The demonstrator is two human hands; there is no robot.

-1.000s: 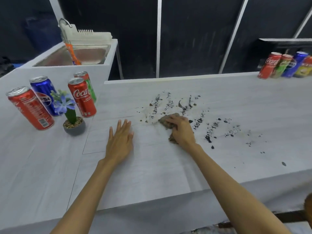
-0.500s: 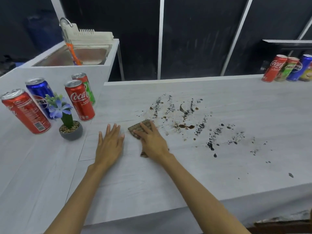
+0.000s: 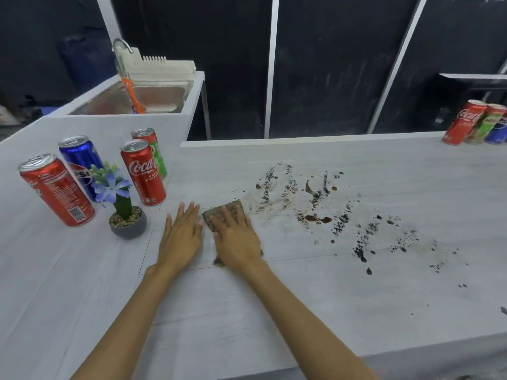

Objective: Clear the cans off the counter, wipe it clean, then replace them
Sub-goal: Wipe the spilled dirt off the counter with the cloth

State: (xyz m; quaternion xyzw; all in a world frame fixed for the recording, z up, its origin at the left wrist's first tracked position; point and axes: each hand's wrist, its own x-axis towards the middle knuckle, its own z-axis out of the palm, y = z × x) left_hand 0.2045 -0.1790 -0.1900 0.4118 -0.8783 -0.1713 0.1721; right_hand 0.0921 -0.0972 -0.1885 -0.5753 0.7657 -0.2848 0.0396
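My right hand (image 3: 237, 239) presses flat on a brown cloth (image 3: 219, 211) lying on the pale grey counter (image 3: 329, 297), just left of a patch of dark crumbs and brown smears (image 3: 315, 204). My left hand (image 3: 181, 237) rests flat on the counter beside it, fingers straight. At the left stand several cans: a red can (image 3: 56, 190), a blue Pepsi can (image 3: 79, 163), a red Coca-Cola can (image 3: 144, 172) and a green can (image 3: 153, 149) behind it. More cans (image 3: 477, 123) stand at the far right edge.
A small potted plant with blue flowers (image 3: 120, 207) sits between the left cans and my left hand. A steel sink (image 3: 137, 97) with a tap and a white rack lies at the back left. Dark panels stand behind the counter.
My right hand has slid the cloth leftward out of the dirt patch, leaving brown smears, until it lies next to my left hand. The left hand has stayed in place.
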